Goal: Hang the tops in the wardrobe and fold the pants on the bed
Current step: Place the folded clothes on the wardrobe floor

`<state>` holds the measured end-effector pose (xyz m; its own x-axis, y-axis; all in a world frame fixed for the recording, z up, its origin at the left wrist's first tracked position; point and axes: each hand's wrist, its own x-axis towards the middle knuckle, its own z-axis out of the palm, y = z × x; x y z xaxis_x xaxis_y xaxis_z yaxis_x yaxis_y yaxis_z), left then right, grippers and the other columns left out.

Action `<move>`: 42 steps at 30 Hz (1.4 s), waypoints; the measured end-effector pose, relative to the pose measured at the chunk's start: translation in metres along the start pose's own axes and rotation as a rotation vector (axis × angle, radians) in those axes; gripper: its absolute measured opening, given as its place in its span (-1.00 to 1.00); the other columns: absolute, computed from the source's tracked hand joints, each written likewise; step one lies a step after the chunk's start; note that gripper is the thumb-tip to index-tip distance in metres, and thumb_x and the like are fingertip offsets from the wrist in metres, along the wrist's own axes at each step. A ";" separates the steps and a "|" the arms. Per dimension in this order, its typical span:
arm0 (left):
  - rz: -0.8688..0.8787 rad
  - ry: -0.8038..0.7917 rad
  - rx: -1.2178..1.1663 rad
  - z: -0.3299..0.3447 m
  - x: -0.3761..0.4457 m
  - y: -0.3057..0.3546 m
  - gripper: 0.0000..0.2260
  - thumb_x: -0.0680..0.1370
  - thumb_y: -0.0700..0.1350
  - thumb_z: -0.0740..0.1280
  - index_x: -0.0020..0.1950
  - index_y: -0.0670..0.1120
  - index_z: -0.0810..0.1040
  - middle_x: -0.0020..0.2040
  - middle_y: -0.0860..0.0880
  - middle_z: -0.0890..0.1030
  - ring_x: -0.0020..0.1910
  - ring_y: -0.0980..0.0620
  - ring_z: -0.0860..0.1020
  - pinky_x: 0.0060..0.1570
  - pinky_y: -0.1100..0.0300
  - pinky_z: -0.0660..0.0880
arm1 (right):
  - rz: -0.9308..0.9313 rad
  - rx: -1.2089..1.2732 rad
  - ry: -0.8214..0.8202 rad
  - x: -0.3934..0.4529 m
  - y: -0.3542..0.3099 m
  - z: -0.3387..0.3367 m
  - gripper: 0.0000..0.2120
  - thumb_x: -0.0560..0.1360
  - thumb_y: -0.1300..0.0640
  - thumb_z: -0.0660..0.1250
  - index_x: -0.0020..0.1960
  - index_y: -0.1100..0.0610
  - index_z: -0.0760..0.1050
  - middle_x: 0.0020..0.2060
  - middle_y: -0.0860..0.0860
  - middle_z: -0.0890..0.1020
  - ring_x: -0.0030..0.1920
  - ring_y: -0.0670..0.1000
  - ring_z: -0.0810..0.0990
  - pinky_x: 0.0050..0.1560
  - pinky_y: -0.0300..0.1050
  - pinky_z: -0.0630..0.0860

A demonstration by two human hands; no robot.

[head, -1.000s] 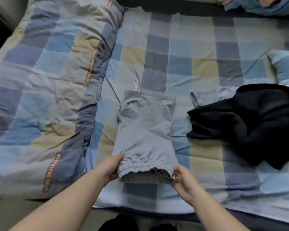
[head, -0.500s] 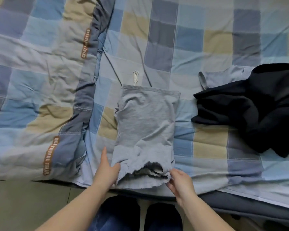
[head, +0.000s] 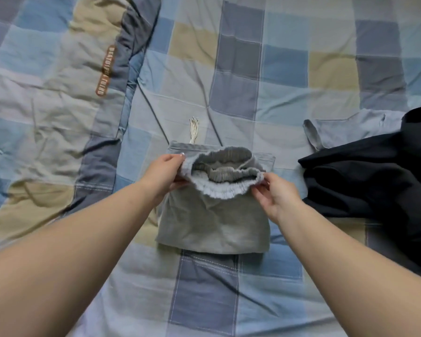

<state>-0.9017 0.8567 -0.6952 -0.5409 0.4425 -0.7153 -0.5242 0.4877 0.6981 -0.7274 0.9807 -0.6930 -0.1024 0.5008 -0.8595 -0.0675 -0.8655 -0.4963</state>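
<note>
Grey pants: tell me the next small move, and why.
Probably lay the cuffs down onto the far end of the grey pants and press flat. The left hand and right hand each pinch a side of the elastic cuff end, lifted over the half-folded pants on the bed, so the fold looks unfinished.

Pants [head: 214,224] on bed [head: 289,69] — dark garment [head: 374,181] right, quilt [head: 46,93] left.

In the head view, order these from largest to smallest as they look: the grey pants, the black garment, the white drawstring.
1. Black garment, though partly cut off by the frame.
2. Grey pants.
3. White drawstring.
</note>
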 end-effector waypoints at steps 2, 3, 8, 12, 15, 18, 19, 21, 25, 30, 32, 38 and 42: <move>0.028 0.012 -0.069 0.007 0.017 -0.001 -0.88 0.62 -0.05 0.22 0.12 -0.04 0.46 -0.05 0.00 0.60 -0.08 0.04 0.60 -0.02 0.12 0.57 | -0.027 -0.010 -0.059 0.014 -0.001 0.008 -0.88 0.52 0.34 0.21 -0.11 0.22 0.52 -0.24 0.04 0.58 -0.14 -0.01 0.59 -0.12 -0.14 0.58; 0.035 0.035 -0.095 0.007 0.024 -0.004 -0.82 0.61 -0.03 0.23 0.19 -0.01 0.42 -0.01 0.06 0.57 -0.06 0.06 0.59 0.01 0.12 0.53 | -0.053 -0.036 -0.085 0.020 0.001 0.008 -0.88 0.55 0.30 0.21 0.01 0.21 0.52 -0.19 0.00 0.56 -0.04 -0.01 0.57 0.03 -0.10 0.55; 0.024 0.219 0.320 -0.021 0.032 -0.066 -0.58 0.56 0.00 0.32 0.37 -0.12 0.38 0.29 -0.11 0.48 0.17 -0.08 0.52 0.13 0.05 0.48 | -0.176 -0.497 -0.071 0.036 0.035 -0.022 -0.65 0.57 0.22 0.23 0.35 0.10 0.42 0.06 0.01 0.55 0.04 -0.05 0.48 0.15 -0.08 0.47; 0.157 0.283 0.557 -0.038 0.013 -0.109 -0.77 0.51 -0.08 0.39 0.14 -0.09 0.52 0.15 -0.09 0.53 0.15 -0.06 0.52 0.10 0.15 0.40 | -0.463 -1.125 -0.033 0.038 0.056 -0.058 -0.72 0.50 0.21 0.30 0.20 0.08 0.57 0.26 0.08 0.49 0.20 0.02 0.48 0.25 -0.14 0.35; 0.513 0.268 0.963 -0.035 0.008 -0.107 -0.80 0.47 -0.13 0.42 0.07 -0.09 0.56 0.25 -0.12 0.47 0.27 -0.14 0.43 0.26 0.00 0.33 | -0.817 -1.484 -0.098 0.035 0.060 -0.063 -0.76 0.46 0.21 0.35 0.11 0.08 0.63 0.32 0.09 0.45 0.34 0.13 0.38 0.33 -0.06 0.23; 0.962 -0.044 1.290 -0.009 0.020 -0.086 -0.59 0.43 -0.16 0.44 0.28 -0.09 0.53 0.41 -0.17 0.40 0.41 -0.20 0.34 0.34 -0.14 0.26 | -1.175 -1.617 -0.294 0.037 0.054 -0.044 -0.67 0.41 0.24 0.37 0.17 0.14 0.59 0.36 0.14 0.44 0.38 0.19 0.37 0.35 0.14 0.26; 1.042 -0.149 1.437 0.002 0.028 -0.079 -0.49 0.45 -0.13 0.41 0.39 -0.06 0.43 0.47 -0.15 0.32 0.47 -0.19 0.26 0.39 -0.13 0.19 | -1.233 -1.707 -0.364 0.042 0.051 -0.035 -0.60 0.42 0.21 0.34 0.26 0.13 0.53 0.40 0.13 0.39 0.42 0.17 0.32 0.39 0.14 0.20; 1.018 -0.206 1.710 0.023 0.049 -0.067 -0.39 0.52 -0.01 0.26 0.54 0.04 0.14 0.57 -0.10 0.06 0.55 -0.10 0.01 0.46 -0.09 -0.02 | -1.215 -1.982 -0.387 0.058 0.042 -0.018 -0.48 0.51 0.10 0.21 0.46 0.06 0.28 0.52 0.08 0.16 0.51 0.08 0.11 0.46 0.09 0.02; 0.413 0.165 1.506 0.025 0.090 -0.034 -0.28 0.51 0.19 0.25 0.56 0.08 -0.05 0.58 -0.14 -0.09 0.54 -0.17 -0.06 0.44 -0.17 0.02 | -0.796 -1.994 -0.060 0.088 0.009 -0.007 -0.35 0.53 -0.02 0.20 0.53 -0.05 0.00 0.55 0.06 -0.08 0.53 0.10 -0.05 0.47 0.13 0.03; 0.314 0.100 1.196 -0.022 0.067 -0.065 -0.23 0.51 0.19 0.30 0.57 0.09 -0.07 0.57 -0.15 -0.02 0.52 -0.18 0.07 0.46 -0.10 0.14 | -0.602 -1.720 -0.150 0.080 0.025 -0.039 -0.07 0.41 -0.12 0.42 0.52 -0.19 -0.16 0.54 0.03 -0.20 0.51 0.17 0.04 0.41 0.09 0.21; 0.332 0.138 1.124 -0.043 0.045 -0.089 -0.23 0.50 0.20 0.30 0.57 0.05 -0.04 0.54 -0.17 0.10 0.50 -0.16 0.14 0.45 -0.08 0.17 | -0.554 -1.652 -0.103 0.070 0.046 -0.059 -0.01 0.36 -0.16 0.45 0.51 -0.21 -0.20 0.53 0.06 -0.22 0.51 0.18 0.06 0.40 0.05 0.22; 0.539 0.081 1.083 -0.054 0.022 -0.115 -0.18 0.45 0.13 0.39 0.56 0.10 -0.04 0.58 -0.04 -0.08 0.53 -0.06 0.07 0.41 -0.03 0.18 | -0.711 -1.580 -0.188 0.062 0.077 -0.078 0.02 0.34 -0.13 0.48 0.50 -0.26 -0.21 0.52 -0.04 -0.25 0.50 0.12 0.12 0.33 -0.02 0.31; 0.620 -0.081 1.246 -0.030 0.032 -0.110 -0.14 0.42 0.15 0.43 0.52 0.23 -0.07 0.57 0.05 -0.23 0.52 -0.12 0.12 0.36 -0.04 0.31 | -0.760 -1.669 -0.273 0.067 0.068 -0.059 0.04 0.32 -0.11 0.51 0.47 -0.31 -0.21 0.48 -0.10 -0.35 0.49 0.14 0.15 0.28 0.00 0.39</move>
<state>-0.8816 0.7945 -0.7943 -0.4052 0.8513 -0.3333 0.7308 0.5207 0.4414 -0.6803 0.9551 -0.7918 -0.6716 0.5772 -0.4645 0.7402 0.4945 -0.4556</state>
